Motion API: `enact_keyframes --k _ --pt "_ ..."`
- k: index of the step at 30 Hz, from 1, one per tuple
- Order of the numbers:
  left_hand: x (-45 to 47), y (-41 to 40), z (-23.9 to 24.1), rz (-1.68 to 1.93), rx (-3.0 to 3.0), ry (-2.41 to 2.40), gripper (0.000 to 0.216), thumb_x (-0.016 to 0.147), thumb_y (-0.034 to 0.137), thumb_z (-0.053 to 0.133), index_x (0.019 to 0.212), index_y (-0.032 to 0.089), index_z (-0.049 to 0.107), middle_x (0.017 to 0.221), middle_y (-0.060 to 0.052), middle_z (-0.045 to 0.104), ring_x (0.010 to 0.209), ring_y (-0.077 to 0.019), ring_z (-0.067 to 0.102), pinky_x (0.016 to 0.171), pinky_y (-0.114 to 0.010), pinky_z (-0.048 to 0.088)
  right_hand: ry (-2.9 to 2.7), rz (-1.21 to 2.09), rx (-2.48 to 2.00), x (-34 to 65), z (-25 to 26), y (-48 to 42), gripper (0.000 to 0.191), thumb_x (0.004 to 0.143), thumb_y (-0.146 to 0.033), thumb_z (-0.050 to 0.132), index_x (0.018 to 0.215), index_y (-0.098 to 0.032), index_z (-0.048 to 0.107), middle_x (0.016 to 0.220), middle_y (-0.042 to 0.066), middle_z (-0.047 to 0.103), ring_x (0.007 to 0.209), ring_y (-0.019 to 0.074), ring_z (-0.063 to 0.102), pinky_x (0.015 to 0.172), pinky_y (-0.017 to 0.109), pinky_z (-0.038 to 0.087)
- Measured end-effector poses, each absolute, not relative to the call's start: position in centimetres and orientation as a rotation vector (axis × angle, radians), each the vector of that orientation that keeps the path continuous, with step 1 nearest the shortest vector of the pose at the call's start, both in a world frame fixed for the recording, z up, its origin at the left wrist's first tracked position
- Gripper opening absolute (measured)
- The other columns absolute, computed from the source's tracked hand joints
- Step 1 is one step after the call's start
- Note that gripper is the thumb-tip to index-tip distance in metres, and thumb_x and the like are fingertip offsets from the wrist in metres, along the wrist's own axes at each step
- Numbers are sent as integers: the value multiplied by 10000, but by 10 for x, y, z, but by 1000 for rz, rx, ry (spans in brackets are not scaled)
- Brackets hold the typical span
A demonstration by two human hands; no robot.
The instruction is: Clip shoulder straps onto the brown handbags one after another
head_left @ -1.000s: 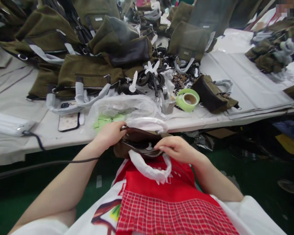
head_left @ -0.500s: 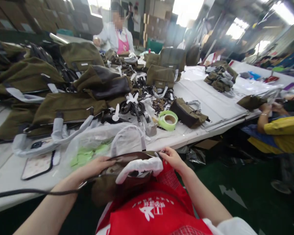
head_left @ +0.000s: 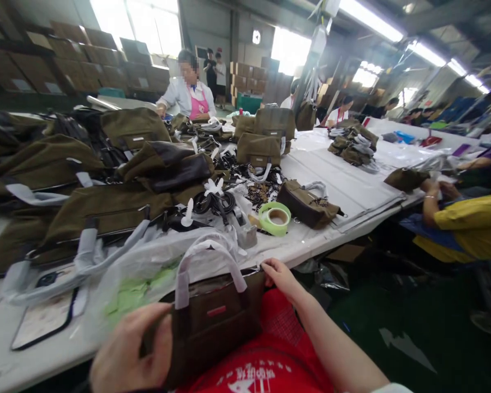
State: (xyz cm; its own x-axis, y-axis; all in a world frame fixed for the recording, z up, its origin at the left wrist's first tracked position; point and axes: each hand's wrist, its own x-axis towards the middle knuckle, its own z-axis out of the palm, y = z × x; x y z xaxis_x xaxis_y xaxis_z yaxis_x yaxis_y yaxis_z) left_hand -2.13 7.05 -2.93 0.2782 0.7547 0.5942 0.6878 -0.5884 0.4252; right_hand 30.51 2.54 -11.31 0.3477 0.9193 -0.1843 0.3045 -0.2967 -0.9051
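A dark olive-brown handbag (head_left: 219,322) stands upright against my red apron, its pinkish label facing me. Two carry handles (head_left: 213,248) wrapped in white padding rise above its top. At the bag's upper right corner, beside the metal end of the zip, my right hand (head_left: 282,278) pinches the edge. My left hand (head_left: 133,346) curls round the left end of the bag, slightly blurred, thumb and fingers bent. Behind the bag lies a clear plastic bag (head_left: 102,297) with green paper pieces (head_left: 133,295) in it.
A phone (head_left: 45,316) lies at the table's left edge. Olive bags (head_left: 106,204) are heaped behind it. Green tape (head_left: 275,218), coiled black straps (head_left: 216,202) and another small bag (head_left: 309,202) sit ahead. A co-worker in yellow (head_left: 470,213) works at the right; another person (head_left: 192,93) stands opposite.
The handbag has tipped upright, so its labelled front shows and its handles stand up. My left hand has moved down and nearer along its left end. My right hand stays at the right corner.
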Motion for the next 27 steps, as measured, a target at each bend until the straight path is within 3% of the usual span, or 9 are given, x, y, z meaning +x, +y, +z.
enact_keyframes --k 2,5,7,11,15,20,24,27 --pt "-1 60 -40 1135 2689 1060 252 877 309 549 1091 233 655 1167 -92 703 1062 -249 668 972 -391 510 -1193 824 -1837 312 -105 29 349 879 -509 483 818 -193 618 645 10 631 605 174 607 603 298 493" --pt "16 79 -65 888 2897 1055 470 844 363 604 1286 203 595 1412 -143 559 1271 -327 547 1107 -519 384 -1358 575 -1891 331 -81 53 238 864 -405 562 823 -194 664 877 73 684 899 227 621 844 348 474" --pt "13 99 -80 823 2873 1150 495 844 364 593 1301 174 582 1436 -166 531 1296 -335 525 1109 -542 377 -1452 421 -1941 347 -61 84 213 889 -355 551 903 -188 683 996 100 683 1017 240 596 939 358 431" --pt "-3 110 -82 941 2680 1179 405 887 376 553 1235 175 610 1363 -139 597 1224 -283 590 1025 -452 500 -1565 291 -2078 374 -36 165 199 920 -280 553 982 -154 693 1107 140 668 1137 256 564 1036 378 374" --pt "-10 92 -56 1106 2507 1201 287 889 385 570 1114 243 677 1244 -86 675 1132 -256 651 973 -399 556 -1627 308 -2202 382 -30 228 200 903 -264 640 1027 -110 672 1151 150 644 1115 266 588 1000 454 444" --pt "-23 89 -30 1166 2380 1310 197 860 397 591 973 319 733 1133 -46 729 1017 -253 706 873 -380 615 -1688 327 -2160 375 -31 247 302 930 -326 636 1182 -162 609 1187 98 622 1024 220 636 851 386 553" --pt "-37 98 -20 1197 2288 1372 215 861 414 571 875 292 747 1050 -59 751 937 -254 725 826 -374 627 -1646 297 -2059 376 -28 244 250 940 -325 620 1152 -190 622 1170 79 630 1004 202 639 839 367 554" --pt "-38 99 -13 1127 2258 1362 240 871 410 559 855 258 744 1039 -72 748 940 -249 717 837 -373 613 -1571 242 -2003 381 -22 232 170 927 -265 622 1036 -139 658 1069 99 670 970 214 645 879 399 526"
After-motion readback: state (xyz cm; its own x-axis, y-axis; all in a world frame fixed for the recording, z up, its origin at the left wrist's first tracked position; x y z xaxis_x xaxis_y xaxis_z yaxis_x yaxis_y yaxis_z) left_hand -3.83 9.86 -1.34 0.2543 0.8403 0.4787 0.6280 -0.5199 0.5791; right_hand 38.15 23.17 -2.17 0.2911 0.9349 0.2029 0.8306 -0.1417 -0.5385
